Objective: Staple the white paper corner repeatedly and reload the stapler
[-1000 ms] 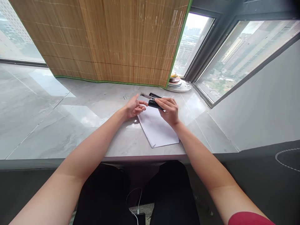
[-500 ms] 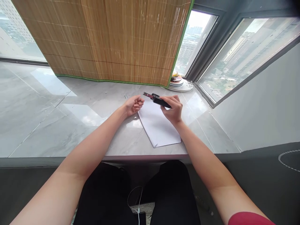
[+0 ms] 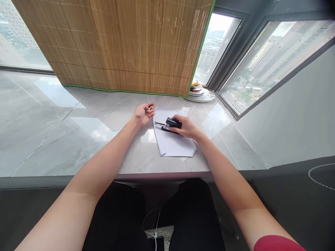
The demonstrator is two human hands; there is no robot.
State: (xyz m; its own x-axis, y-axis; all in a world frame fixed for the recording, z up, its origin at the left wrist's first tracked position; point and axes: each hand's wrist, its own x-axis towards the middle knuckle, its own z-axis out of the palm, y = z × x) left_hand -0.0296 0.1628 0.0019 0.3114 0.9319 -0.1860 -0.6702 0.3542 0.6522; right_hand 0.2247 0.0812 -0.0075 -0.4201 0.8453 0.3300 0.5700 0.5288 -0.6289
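My right hand (image 3: 186, 127) is closed round a black stapler (image 3: 173, 123), which is low over or resting on the white paper (image 3: 175, 145). The stapler's metal part sticks out to the left. My left hand (image 3: 144, 113) is palm up beside the paper's upper left edge, its fingers curled around something small that I cannot make out. Behind the stapler, a small clear or silvery item (image 3: 181, 113) lies near the paper's far edge.
A stack of plates (image 3: 196, 92) stands in the window corner at the back right. A bamboo blind (image 3: 125, 45) hangs along the back. The grey marble ledge (image 3: 89, 150) ends at a front edge above my legs. A white cable (image 3: 156, 223) lies between my legs.
My right hand has lowered and turned the stapler over the paper. My left hand has shifted slightly left and its fingers have loosened. The paper's near edge has moved left and away from me.
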